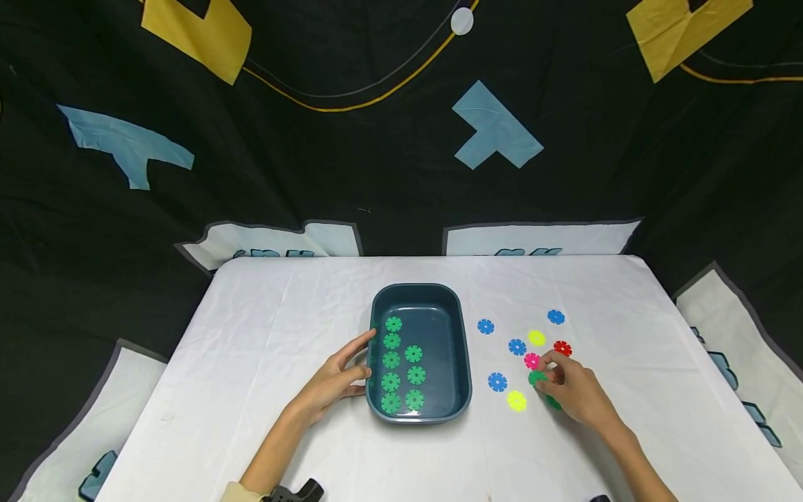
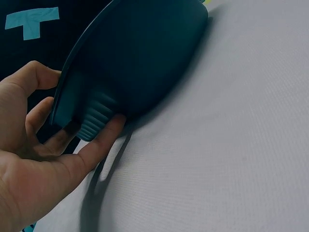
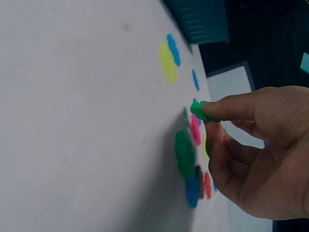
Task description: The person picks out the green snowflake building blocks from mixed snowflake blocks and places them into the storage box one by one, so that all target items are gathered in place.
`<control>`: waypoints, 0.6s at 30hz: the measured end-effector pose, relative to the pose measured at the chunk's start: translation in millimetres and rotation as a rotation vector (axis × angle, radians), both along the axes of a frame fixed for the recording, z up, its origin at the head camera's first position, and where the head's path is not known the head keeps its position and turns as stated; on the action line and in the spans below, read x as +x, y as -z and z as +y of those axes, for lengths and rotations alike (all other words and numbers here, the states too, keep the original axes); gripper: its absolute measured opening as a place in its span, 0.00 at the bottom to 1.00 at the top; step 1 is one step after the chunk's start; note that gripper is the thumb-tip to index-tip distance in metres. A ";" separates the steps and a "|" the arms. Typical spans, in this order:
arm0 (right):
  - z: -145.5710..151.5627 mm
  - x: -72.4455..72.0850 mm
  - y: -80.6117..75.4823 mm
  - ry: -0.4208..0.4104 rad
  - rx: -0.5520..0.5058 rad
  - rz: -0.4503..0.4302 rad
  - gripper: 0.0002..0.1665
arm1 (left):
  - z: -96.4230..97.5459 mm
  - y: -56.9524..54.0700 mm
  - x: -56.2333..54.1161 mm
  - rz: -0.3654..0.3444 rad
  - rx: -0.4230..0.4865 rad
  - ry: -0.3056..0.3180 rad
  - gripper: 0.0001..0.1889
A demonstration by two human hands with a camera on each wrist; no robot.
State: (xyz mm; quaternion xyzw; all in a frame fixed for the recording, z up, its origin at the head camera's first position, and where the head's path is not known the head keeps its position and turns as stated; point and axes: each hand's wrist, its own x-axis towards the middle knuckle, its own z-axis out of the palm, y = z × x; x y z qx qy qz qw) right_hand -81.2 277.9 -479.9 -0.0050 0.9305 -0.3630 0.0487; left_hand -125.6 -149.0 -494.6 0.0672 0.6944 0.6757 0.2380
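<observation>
A dark teal tray stands on the table with several green notched discs in two columns in its left half. At the tray's left side, my left hand grips the wall, its fingers bent about the ribbed end grip. My right hand pinches a green notched disc between thumb and fingertips, just above the table. Under that hand lies another green disc, partly hidden in the head view. A pink disc and a red disc lie close by.
Several blue discs and yellow discs, one of them a yellow disc near the front, are scattered right of the tray. A white cloth covers the table. Behind it hangs a black curtain with coloured shapes.
</observation>
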 end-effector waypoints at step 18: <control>-90.2 -45.6 -39.6 -0.178 -0.243 0.131 0.14 | -0.3 -1.3 0.3 0.003 0.011 -0.002 0.38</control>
